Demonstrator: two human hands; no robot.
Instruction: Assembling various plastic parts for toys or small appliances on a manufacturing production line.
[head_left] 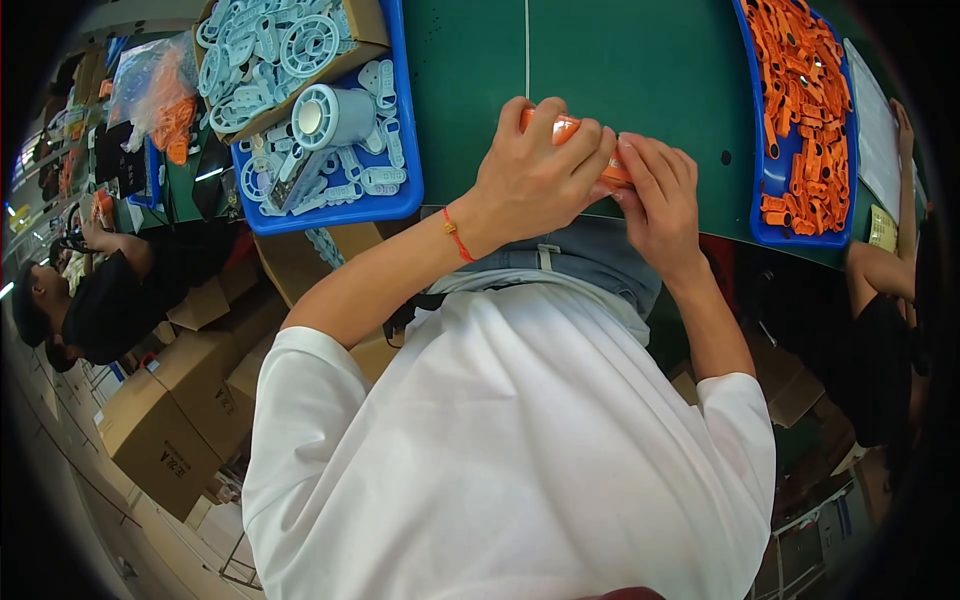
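Both my hands meet at the near edge of the green table, closed around an orange plastic piece point(563, 127). My left hand point(540, 165), with a red string bracelet at its wrist, wraps over the piece from above, its fingers bent. My right hand point(660, 195) pinches the orange at its right end between thumb and fingertips. Glossy orange shows between the left fingers and again where the two hands come together. Most of the piece is covered by my fingers, so its full shape and whether it is one part or two cannot be told.
At left, a blue tray point(412, 150) holds pale blue plastic parts, a pale blue cylinder point(345, 118) and a cardboard box point(366, 22) of similar parts. At right, another blue tray point(768, 190) holds many orange parts point(805, 95). People sit on both sides; cartons point(165, 425) stand below.
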